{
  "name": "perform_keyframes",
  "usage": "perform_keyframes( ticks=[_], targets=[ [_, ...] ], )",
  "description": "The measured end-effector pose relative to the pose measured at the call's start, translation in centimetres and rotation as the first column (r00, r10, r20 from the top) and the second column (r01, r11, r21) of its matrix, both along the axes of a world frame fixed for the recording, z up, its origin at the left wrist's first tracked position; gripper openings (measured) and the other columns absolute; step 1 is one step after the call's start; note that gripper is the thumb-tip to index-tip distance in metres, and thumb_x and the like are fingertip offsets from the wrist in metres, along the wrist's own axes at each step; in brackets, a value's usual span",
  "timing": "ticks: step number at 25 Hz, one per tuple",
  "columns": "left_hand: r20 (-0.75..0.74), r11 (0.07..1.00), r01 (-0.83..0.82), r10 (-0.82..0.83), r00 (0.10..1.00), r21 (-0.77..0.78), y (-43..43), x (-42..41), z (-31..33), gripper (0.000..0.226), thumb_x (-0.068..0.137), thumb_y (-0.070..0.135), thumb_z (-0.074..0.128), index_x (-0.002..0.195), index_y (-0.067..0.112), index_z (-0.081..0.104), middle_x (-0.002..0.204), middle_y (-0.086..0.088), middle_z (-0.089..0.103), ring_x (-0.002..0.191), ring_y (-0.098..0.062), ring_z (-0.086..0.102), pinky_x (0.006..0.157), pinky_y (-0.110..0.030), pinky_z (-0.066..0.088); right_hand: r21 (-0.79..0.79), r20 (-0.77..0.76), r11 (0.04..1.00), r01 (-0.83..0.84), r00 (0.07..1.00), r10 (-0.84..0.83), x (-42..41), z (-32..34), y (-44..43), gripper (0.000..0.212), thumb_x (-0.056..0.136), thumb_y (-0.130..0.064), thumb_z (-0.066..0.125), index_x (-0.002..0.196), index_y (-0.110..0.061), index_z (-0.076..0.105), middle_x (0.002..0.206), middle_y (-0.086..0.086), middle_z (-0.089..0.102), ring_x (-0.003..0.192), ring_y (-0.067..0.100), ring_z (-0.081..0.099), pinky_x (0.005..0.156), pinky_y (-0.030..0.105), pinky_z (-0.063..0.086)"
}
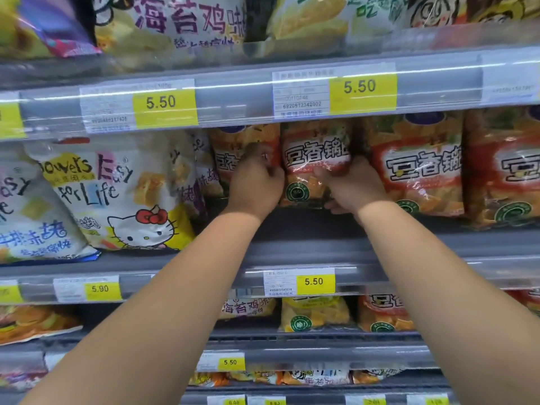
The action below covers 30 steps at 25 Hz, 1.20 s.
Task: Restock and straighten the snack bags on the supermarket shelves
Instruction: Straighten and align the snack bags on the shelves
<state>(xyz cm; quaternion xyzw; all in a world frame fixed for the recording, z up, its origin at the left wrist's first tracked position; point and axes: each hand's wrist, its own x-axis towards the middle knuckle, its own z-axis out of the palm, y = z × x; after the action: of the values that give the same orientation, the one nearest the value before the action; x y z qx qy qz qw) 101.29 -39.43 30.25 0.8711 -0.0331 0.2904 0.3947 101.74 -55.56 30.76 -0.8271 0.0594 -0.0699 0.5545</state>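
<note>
both hands grip an orange snack bag upright.

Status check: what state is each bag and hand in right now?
Middle orange-red plastic snack bag: upright, gripped at both side edges.
Left hand: fingers curled at its left edge.
Right hand: fingers curled round its right edge.
White cartoon-cat plastic bag: tilted, untouched.
Neighbouring orange-red bag on the right: upright, untouched.

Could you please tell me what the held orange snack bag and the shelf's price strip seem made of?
The orange snack bag: likely glossy plastic film, given crinkled glare streaks. The price strip: seemingly clear plastic cover over grey rail, with long light reflections.
</note>
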Motion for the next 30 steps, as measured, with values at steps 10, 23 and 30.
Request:
perform_keyframes(
  ticks=[10,23,30],
  targets=[
    [-0.169,0.992,0.064,-0.082,0.982,-0.109,0.0,0.9,1.6,0.032,0.095,0.018,0.052,0.127,0.015,0.054,0.122,-0.010,0.064,0.109,-0.027,0.061,0.089,-0.029,0.048,0.104,0.055,0.994,-0.024,0.998,0.018,-1.0,-0.4,-0.7,0.043,0.091,-0.021,0.067,0.120,-0.020,0.035,0.094,0.002,0.062,0.059,0.024,0.069,0.058,0.038,0.060],
    [-0.317,0.925,0.250,-0.338,0.886,-0.287,-0.2,0.4,1.0,0.087,0.083,0.042,0.075,0.149,0.021,0.023,0.129,0.000,0.057,0.114,-0.014,0.054,0.098,-0.026,0.042,0.074,-0.125,0.986,-0.147,0.980,0.155,-2.2,0.9,-1.7,0.040,0.099,-0.022,0.053,0.134,-0.022,0.033,0.109,0.016,0.065,0.055,0.021,0.071,0.050,0.033,0.058],
    [-0.203,0.906,0.213,-0.301,0.932,-0.365,0.8,0.7,0.8,0.052,0.087,0.055,0.063,0.128,0.025,0.050,0.103,0.014,0.063,0.096,-0.003,0.062,0.079,-0.017,0.047,0.079,-0.211,0.977,-0.198,0.955,0.210,-3.8,1.9,-1.6,0.050,0.084,-0.042,0.070,0.115,-0.020,0.038,0.091,0.013,0.066,0.052,0.020,0.069,0.047,0.032,0.058]
  ],
)
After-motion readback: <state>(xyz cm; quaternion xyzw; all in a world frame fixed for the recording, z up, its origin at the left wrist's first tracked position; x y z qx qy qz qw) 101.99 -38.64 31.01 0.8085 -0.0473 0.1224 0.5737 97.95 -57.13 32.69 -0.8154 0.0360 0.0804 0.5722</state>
